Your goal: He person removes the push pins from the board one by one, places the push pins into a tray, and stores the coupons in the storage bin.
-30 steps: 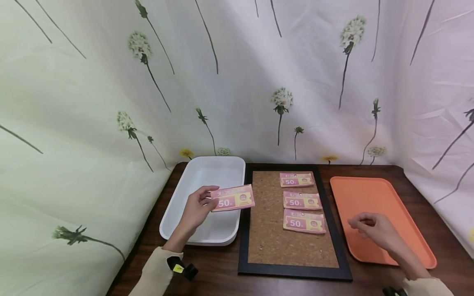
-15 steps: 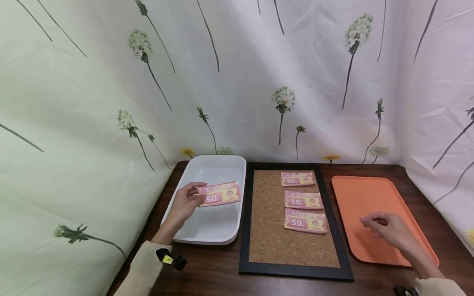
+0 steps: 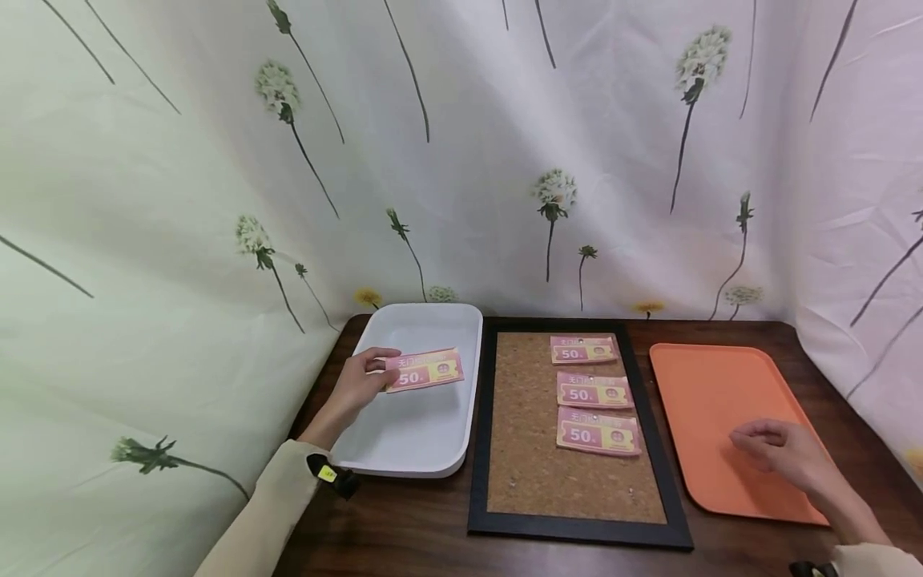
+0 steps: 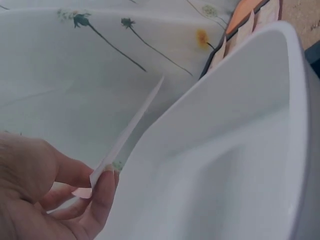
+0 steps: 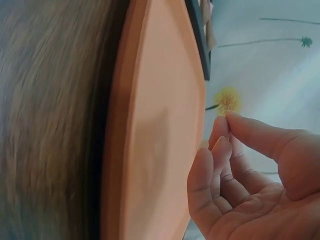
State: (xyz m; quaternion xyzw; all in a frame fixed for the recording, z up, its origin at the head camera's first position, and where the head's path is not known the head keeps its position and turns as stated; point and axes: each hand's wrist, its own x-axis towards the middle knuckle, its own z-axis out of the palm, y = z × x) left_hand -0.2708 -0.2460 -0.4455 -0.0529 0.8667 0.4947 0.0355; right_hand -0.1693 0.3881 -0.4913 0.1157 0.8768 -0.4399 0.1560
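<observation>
My left hand [image 3: 358,381] pinches the left end of a pink-and-yellow coupon marked 50 [image 3: 433,369] above the white basin [image 3: 450,465]. In the left wrist view the coupon [image 4: 131,125] appears nearly edge-on, between thumb and fingers. Over the orange tray [image 3: 710,393], my right hand [image 3: 789,455] is held with curled fingers. Its thumb tip touches the index fingertip in the right wrist view, and nothing shows between them; something tiny could be hidden there. Three similar coupons [image 3: 598,433] are fixed down the right side of the black-framed cork board [image 3: 526,449], each with a small pin near its top.
The cork board lies between basin and tray on a dark wooden table [image 3: 404,521]. Small pins [image 3: 630,490] show near the board's lower edge. A flower-printed curtain [image 3: 476,200] closes off the back and sides.
My left hand has moved left with the coupon, from the basin's right edge to over its interior. My right hand has moved right, farther over the orange tray.
</observation>
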